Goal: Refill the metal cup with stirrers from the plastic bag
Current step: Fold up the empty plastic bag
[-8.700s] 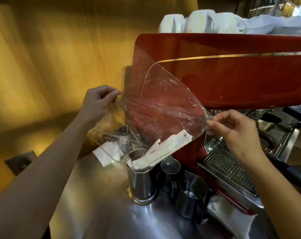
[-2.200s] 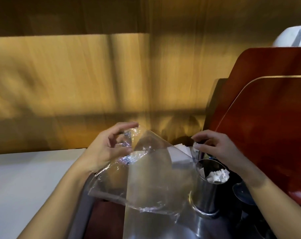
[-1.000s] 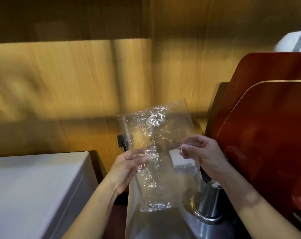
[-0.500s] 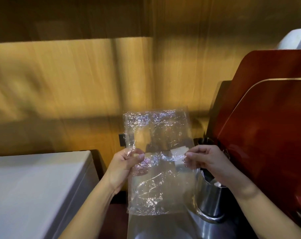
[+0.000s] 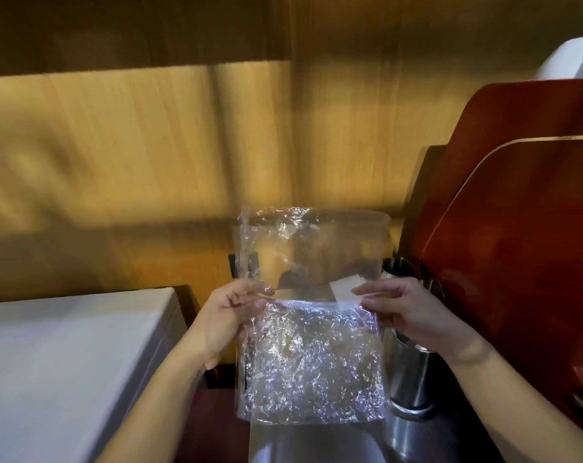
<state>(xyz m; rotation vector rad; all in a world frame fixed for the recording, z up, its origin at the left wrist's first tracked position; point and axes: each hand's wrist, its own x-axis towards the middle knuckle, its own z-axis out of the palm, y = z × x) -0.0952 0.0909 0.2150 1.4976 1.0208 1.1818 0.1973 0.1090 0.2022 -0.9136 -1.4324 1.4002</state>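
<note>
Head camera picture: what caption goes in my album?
Two bare hands hold a crinkly clear plastic bag beside a shiny metal cup.

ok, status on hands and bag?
Left hand and right hand both pinch crinkled clear plastic bag, apparently empty. Steel cup behind it. Nothing blocking.

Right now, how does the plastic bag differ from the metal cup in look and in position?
The plastic bag is clear, crinkled and flat; the metal cup is shiny, smooth and round. The bag is held up in the air, pinched between the left hand and the right hand; the cup stands upright on the counter, partly hidden behind the right hand. No stirrers are visible in the bag. Both catch the light.
</note>
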